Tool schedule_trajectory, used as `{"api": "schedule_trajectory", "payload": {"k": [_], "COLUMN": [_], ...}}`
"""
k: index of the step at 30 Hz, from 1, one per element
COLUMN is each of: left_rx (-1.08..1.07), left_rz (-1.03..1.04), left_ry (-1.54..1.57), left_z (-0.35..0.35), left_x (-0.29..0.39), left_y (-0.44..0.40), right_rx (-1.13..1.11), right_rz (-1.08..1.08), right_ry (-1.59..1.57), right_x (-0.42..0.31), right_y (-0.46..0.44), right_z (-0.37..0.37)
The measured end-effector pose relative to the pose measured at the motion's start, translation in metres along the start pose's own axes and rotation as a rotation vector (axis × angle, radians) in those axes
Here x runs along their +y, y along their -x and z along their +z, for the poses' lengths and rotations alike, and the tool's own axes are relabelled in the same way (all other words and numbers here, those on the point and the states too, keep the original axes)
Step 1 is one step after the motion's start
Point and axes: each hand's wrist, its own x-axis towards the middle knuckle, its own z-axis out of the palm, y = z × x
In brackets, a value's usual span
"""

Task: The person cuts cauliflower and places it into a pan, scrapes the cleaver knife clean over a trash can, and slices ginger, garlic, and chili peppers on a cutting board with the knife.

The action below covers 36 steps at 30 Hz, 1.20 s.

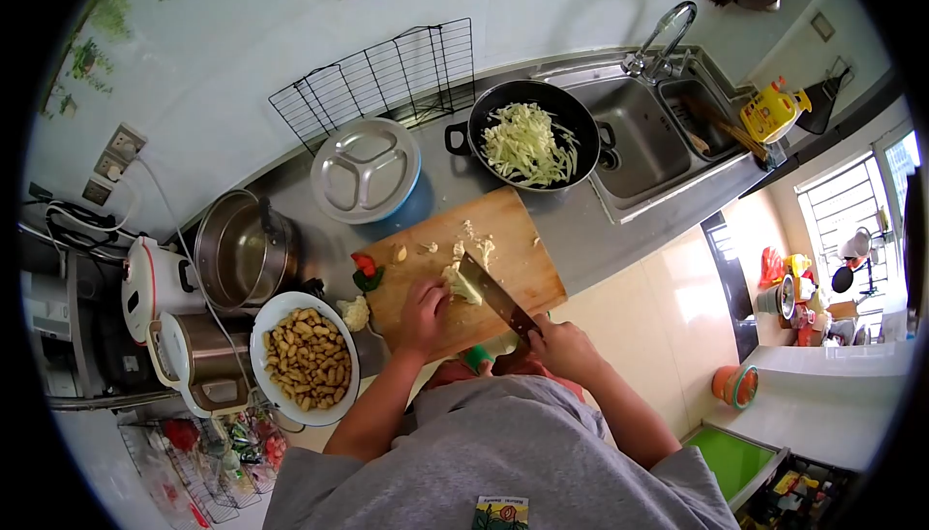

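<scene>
My right hand (566,348) is wrapped round the handle of a kitchen knife (497,296), whose broad blade points up and left across the wooden cutting board (527,259). Just left of the blade lies a pale green-white cauliflower piece (466,288). Curled fingers of my left hand (424,315) press against its left side, on the board. Small cauliflower crumbs (479,244) are scattered beyond the knife. A red pepper (364,264) and a dark green piece (368,280) rest at the board's left edge, with a cauliflower floret (355,314) beside it.
Behind the board stand a black wok (472,138) of chopped pale vegetable and a divided metal plate (334,177) on a blue container. A bowl of peanuts (259,375), a steel pot (208,259) and cookers are leftward. The sink (644,133) is at right.
</scene>
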Motion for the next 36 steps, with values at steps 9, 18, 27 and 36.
{"api": "schedule_trajectory", "payload": {"k": [9, 18, 27, 36], "left_rx": [0.008, 0.036, 0.053, 0.006], "left_rz": [0.052, -0.015, -0.104, -0.043], "left_ry": [-0.006, 0.004, 0.033, 0.016], "left_z": [0.0, 0.001, 0.003, 0.001], "left_x": [-0.006, -0.011, -0.013, -0.011], "left_y": [0.007, 0.018, 0.023, 0.018], "right_rx": [-0.084, 0.082, 0.021, -0.049], "right_rz": [0.012, -0.001, -0.146, -0.167], "right_ry": [0.145, 0.032, 0.074, 0.174], "right_x": [-0.037, 0.007, 0.017, -0.001], "right_y": [-0.019, -0.017, 0.006, -0.006], "right_z": [0.034, 0.022, -0.003, -0.014]}}
